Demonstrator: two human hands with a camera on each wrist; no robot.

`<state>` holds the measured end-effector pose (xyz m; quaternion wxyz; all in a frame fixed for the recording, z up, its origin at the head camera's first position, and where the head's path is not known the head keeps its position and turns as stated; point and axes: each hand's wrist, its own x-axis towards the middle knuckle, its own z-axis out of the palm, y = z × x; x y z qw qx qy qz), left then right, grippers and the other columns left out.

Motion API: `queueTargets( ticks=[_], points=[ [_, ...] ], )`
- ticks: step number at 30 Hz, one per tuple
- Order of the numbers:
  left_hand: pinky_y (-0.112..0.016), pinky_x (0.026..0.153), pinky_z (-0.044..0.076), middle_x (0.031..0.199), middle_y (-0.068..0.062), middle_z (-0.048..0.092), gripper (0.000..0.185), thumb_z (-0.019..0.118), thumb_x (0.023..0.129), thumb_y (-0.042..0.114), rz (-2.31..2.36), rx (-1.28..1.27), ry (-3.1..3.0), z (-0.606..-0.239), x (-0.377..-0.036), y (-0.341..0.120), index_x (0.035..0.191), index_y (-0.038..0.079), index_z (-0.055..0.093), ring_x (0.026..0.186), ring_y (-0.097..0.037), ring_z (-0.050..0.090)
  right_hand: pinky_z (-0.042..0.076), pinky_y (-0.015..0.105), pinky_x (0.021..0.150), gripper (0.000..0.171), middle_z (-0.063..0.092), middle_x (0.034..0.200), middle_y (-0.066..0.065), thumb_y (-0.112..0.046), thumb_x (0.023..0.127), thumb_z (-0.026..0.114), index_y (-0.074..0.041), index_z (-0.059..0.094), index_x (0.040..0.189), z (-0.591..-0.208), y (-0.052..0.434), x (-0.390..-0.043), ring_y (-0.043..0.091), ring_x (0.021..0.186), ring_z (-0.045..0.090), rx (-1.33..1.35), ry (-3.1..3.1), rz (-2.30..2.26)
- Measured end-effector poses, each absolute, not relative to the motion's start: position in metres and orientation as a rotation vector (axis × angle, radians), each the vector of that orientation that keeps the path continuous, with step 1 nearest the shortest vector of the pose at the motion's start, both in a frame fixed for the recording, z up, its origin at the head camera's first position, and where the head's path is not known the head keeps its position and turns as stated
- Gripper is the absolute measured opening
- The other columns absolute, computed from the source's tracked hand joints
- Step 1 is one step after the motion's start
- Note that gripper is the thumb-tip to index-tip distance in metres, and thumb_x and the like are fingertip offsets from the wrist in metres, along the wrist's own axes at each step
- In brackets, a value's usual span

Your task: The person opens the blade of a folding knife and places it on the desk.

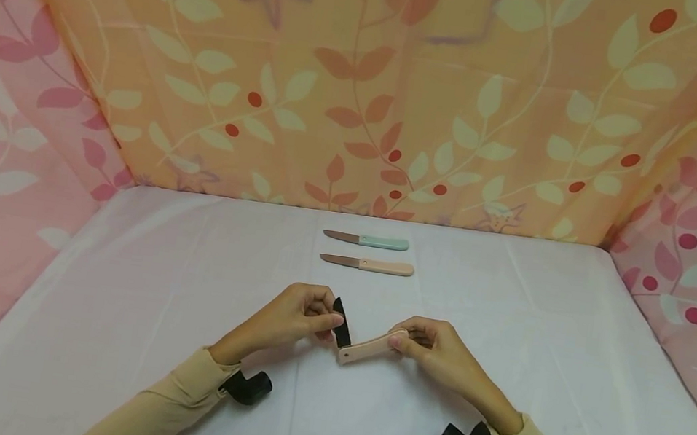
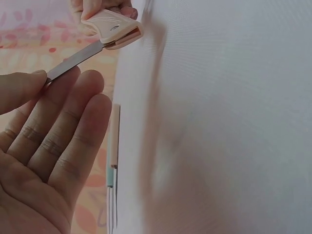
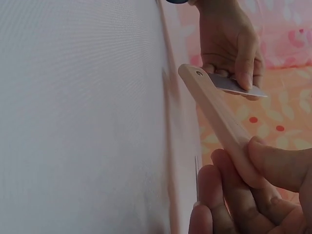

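A folding knife with a pale beige handle point(image 1: 367, 348) is held just above the white table, its blade point(image 1: 344, 329) standing at an angle to the handle. My left hand point(image 1: 308, 309) pinches the blade near its tip between thumb and index finger; in the left wrist view the other fingers point(image 2: 73, 131) extend below it. The far end of the handle is gripped by my right hand point(image 1: 439, 351), thumb on one side and fingers on the other. The right wrist view shows the pivot hole at the end of the handle point(image 3: 214, 109) nearest the blade.
Farther back on the white table point(image 1: 187, 240) lie two opened folding knives, a mint-handled knife point(image 1: 385, 242) and a beige-handled knife point(image 1: 388, 267), blades pointing left. Patterned curtains point(image 1: 365, 87) enclose the back and sides. Black wrist mounts point(image 1: 249, 388) sit at both sleeves.
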<state>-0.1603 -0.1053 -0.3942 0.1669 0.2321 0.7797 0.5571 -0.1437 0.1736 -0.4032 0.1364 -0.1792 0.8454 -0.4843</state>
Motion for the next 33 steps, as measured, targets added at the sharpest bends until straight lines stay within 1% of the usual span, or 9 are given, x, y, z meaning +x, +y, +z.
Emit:
queueTargets(
  ticks=[4,9,11,16,21,25,31,33],
  points=[
    [-0.038,0.069,0.060,0.081,-0.017,0.074,0.014,0.067,0.094,0.012,1.582,0.653,2.216,-0.3932,-0.1605,-0.1059,0.089,0.000,0.062,0.072,-0.029,0.072,0.051,0.021,0.074,0.024,0.074,0.092,0.005,-0.028,0.095,0.067,-0.007,0.072,0.104,-0.4038,0.1739,-0.1436,0.008,0.083,0.065,-0.524,2.423,-1.406],
    [-0.038,0.069,0.060,0.084,-0.017,0.074,0.015,0.068,0.094,0.014,1.563,0.651,2.209,-0.3927,-0.1608,-0.1055,0.096,0.000,0.068,0.074,-0.028,0.073,0.051,0.021,0.076,0.025,0.074,0.092,0.005,-0.030,0.095,0.067,-0.007,0.072,0.105,-0.4037,0.1733,-0.1423,0.008,0.085,0.066,-0.532,2.418,-1.399],
    [-0.036,0.068,0.060,0.083,-0.016,0.074,0.016,0.069,0.093,0.016,1.538,0.652,2.232,-0.3927,-0.1607,-0.1050,0.097,0.000,0.070,0.073,-0.026,0.072,0.051,0.021,0.076,0.025,0.074,0.092,0.004,-0.030,0.095,0.067,-0.008,0.072,0.104,-0.4033,0.1727,-0.1416,0.008,0.085,0.066,-0.539,2.423,-1.392],
    [-0.030,0.064,0.058,0.079,-0.013,0.074,0.015,0.071,0.092,0.015,1.500,0.650,2.290,-0.3936,-0.1604,-0.1045,0.092,0.000,0.072,0.069,-0.023,0.071,0.053,0.021,0.074,0.025,0.073,0.094,0.004,-0.030,0.093,0.070,-0.008,0.072,0.103,-0.4015,0.1712,-0.1388,0.009,0.083,0.066,-0.564,2.408,-1.386],
    [-0.033,0.064,0.059,0.078,-0.014,0.074,0.013,0.071,0.092,0.013,1.522,0.667,2.259,-0.3933,-0.1585,-0.1024,0.090,0.000,0.071,0.068,-0.023,0.071,0.053,0.021,0.070,0.024,0.073,0.097,0.005,-0.030,0.089,0.074,-0.009,0.073,0.101,-0.4017,0.1695,-0.1362,0.007,0.080,0.066,-0.582,2.418,-1.380],
    [-0.035,0.064,0.060,0.079,-0.015,0.074,0.013,0.070,0.092,0.012,1.525,0.685,2.231,-0.3923,-0.1561,-0.1007,0.090,-0.001,0.070,0.069,-0.025,0.071,0.049,0.019,0.064,0.021,0.074,0.096,0.004,-0.031,0.087,0.076,-0.013,0.076,0.099,-0.4026,0.1676,-0.1355,0.002,0.074,0.060,-0.613,2.471,-1.341],
    [-0.034,0.063,0.059,0.079,-0.015,0.075,0.014,0.069,0.093,0.013,1.511,0.685,2.240,-0.3910,-0.1548,-0.0999,0.090,-0.001,0.069,0.069,-0.027,0.072,0.049,0.019,0.066,0.021,0.075,0.099,0.003,-0.033,0.086,0.077,-0.015,0.077,0.097,-0.4019,0.1680,-0.1352,0.001,0.077,0.061,-0.602,2.545,-1.309],
    [-0.033,0.062,0.058,0.079,-0.016,0.075,0.015,0.069,0.093,0.013,1.506,0.685,2.242,-0.3903,-0.1548,-0.0997,0.089,-0.001,0.069,0.069,-0.028,0.072,0.048,0.019,0.065,0.020,0.075,0.099,0.003,-0.034,0.086,0.077,-0.016,0.077,0.096,-0.4018,0.1686,-0.1356,0.002,0.076,0.060,-0.594,2.560,-1.300]
  ],
)
